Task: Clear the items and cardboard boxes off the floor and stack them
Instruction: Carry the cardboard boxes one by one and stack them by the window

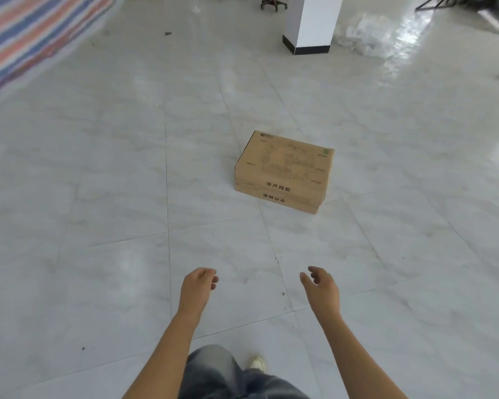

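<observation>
Brown printed cardboard boxes (284, 171), two stacked, still on grey tiled floor (98, 182), nothing lifted yet; left hand (198, 286) and right hand (320, 286) empty, fingers loosely curled, well short.

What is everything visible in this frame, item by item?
brown cardboard boxes: seemingly two, stacked, floor centre
black-based white square pillar: one, top centre
red-blue striped tarp: one, top left
clear plastic wrapping: one heap, beside pillar
black wheeled chair base: one, top edge
pale tiled floor: grey-white, throughout
blue jeans leg: one, bottom centre
white shoe: one, bottom centre
left hand: empty, loosely curled, short of boxes
right hand: empty, open, short of boxes
</observation>
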Motion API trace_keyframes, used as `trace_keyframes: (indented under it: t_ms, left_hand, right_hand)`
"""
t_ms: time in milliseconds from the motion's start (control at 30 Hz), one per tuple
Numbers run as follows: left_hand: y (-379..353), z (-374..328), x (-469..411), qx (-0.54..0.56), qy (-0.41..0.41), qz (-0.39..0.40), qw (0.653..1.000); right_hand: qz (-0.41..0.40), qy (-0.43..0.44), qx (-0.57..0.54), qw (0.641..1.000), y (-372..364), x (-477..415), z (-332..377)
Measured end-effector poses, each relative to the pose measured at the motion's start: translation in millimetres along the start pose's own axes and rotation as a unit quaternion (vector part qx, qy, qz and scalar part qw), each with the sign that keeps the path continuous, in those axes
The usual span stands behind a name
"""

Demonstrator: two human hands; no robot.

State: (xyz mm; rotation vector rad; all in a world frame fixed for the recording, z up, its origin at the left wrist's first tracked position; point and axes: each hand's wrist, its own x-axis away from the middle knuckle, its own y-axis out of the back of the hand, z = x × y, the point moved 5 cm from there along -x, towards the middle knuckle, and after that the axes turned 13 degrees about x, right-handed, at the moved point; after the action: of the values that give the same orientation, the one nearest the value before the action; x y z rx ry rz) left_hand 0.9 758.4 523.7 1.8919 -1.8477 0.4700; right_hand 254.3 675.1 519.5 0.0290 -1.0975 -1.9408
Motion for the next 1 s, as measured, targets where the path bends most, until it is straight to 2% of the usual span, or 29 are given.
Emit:
trace_keyframes:
  t_ms: [100, 233, 400, 567, 733, 867, 1000]
  left_hand:
    - [-19, -2, -28, -0.005, 0.027, -0.021, 0.999]
    - [-25, -5, -85, 0.010, 0.076, -0.092, 0.993]
    - [-57, -46, -182, 0.028, 0.096, -0.119, 0.988]
    - [-126, -124, -291, 0.025, 0.085, -0.082, 0.993]
    - [-220, -199, -373, -0.019, 0.058, -0.006, 0.998]
    - [-279, -219, -412, -0.049, 0.066, 0.037, 0.996]
    - [-310, -215, -451, -0.065, 0.098, 0.023, 0.993]
  right_hand:
    - [0.031, 0.002, 0.022, 0.999, -8, -37, 10]
    - [0.100, -0.012, 0.076, 0.992, -29, -89, 15]
    - [0.072, -0.023, 0.077, 0.994, -15, -201, 57]
    - [0.045, -0.044, 0.057, 0.996, 10, -312, 116]
    - [0.027, -0.100, 0.018, 0.994, 36, -394, 144]
    - [0.048, -0.156, 0.009, 0.987, 40, -438, 130]
    - [0.104, -0.185, 0.035, 0.977, 41, -504, 121]
